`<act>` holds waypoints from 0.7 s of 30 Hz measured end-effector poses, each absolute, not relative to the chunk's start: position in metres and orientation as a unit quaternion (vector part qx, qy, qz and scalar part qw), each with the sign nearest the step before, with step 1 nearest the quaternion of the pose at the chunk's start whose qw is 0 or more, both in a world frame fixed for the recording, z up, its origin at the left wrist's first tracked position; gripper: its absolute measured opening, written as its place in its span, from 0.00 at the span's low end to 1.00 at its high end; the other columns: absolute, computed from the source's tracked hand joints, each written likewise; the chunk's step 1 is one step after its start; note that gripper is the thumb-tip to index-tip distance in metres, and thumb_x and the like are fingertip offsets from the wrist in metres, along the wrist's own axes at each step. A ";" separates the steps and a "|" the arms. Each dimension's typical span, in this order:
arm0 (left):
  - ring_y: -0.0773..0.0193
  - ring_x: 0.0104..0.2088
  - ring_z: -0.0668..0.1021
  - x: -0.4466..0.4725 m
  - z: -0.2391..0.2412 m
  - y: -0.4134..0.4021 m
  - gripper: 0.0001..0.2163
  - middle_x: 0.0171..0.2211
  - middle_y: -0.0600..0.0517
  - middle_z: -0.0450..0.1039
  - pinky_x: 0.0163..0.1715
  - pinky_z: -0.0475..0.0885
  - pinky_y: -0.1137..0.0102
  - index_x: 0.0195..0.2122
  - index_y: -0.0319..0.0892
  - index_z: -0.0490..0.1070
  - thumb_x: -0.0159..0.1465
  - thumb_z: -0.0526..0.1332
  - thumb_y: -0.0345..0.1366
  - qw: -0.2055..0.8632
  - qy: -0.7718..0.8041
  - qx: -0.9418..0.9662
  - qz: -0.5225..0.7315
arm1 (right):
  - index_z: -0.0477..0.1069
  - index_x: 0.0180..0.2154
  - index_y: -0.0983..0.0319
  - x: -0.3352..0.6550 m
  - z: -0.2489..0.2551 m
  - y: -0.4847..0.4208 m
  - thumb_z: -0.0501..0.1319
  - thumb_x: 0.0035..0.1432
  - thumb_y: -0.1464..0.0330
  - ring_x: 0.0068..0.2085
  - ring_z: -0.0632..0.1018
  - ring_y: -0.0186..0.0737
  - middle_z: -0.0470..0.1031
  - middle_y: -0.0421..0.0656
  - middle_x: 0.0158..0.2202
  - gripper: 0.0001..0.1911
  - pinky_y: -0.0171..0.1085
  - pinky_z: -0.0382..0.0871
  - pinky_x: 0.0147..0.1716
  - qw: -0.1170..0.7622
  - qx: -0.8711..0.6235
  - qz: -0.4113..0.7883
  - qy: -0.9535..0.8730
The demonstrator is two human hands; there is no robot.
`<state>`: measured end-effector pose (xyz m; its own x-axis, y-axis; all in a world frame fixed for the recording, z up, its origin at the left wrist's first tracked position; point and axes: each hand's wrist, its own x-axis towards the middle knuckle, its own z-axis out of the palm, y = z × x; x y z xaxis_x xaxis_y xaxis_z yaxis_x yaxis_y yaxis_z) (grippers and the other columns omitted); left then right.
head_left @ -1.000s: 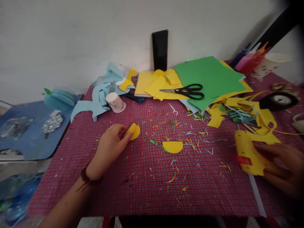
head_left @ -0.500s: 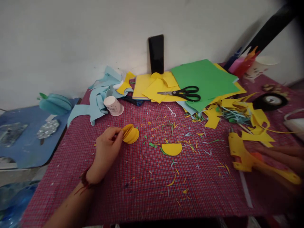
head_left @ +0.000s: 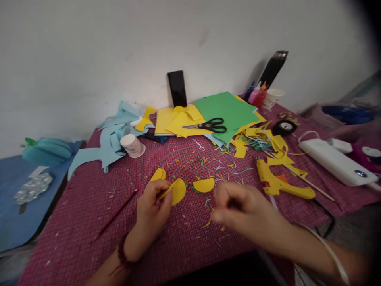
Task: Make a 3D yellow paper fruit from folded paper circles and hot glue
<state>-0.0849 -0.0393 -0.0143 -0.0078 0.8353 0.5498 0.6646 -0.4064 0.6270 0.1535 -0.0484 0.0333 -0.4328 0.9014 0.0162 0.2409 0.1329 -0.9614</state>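
"Head camera: how do the left fingers stand?"

"On the left hand (head_left: 153, 206), thumb and forefinger are pinched together on a folded yellow paper disc (head_left: 179, 192). Its rounded part sticks out to the right of the grip, above the checked tablecloth (head_left: 68, 222)."

"And the right hand (head_left: 247, 206)?"

"Its fingers are curled, with the thumb stretched toward the left hand. The tips are blurred, so I can't tell whether they meet or hold anything."

"What is nearest to them?"

"A yellow half-circle (head_left: 204, 185) lies between the two hands and slightly beyond, with green showing along its lower left edge. Another yellow paper piece (head_left: 158, 174) sits just behind the left fingers, partly hidden by them. Thin paper clippings are scattered around."

"Further out?"

"Left of the left hand, a slim red stick (head_left: 116, 214) lies slantwise on the cloth. To the right of the right hand, and apart from it, the yellow glue gun (head_left: 275, 182) rests with its nozzle toward the wall; a wooden stick (head_left: 309, 180) lies just beside it."

"Toward the wall?"

"Black-handled scissors (head_left: 212, 125) lie with their handles over a green sheet (head_left: 226, 113) and their blades over yellow paper. A paper cup (head_left: 132, 146) stands upside down beside light blue scraps (head_left: 113, 139), and a dark phone (head_left: 177, 88) leans against the wall."
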 end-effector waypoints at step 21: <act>0.64 0.28 0.77 -0.095 -0.009 -0.023 0.09 0.30 0.53 0.74 0.27 0.74 0.69 0.35 0.42 0.68 0.56 0.63 0.39 0.407 0.563 0.542 0.472 | 0.59 0.24 0.59 0.071 -0.008 0.014 0.65 0.50 0.63 0.18 0.61 0.27 0.60 0.32 0.18 0.15 0.32 0.53 0.17 0.320 -0.429 0.620 -0.574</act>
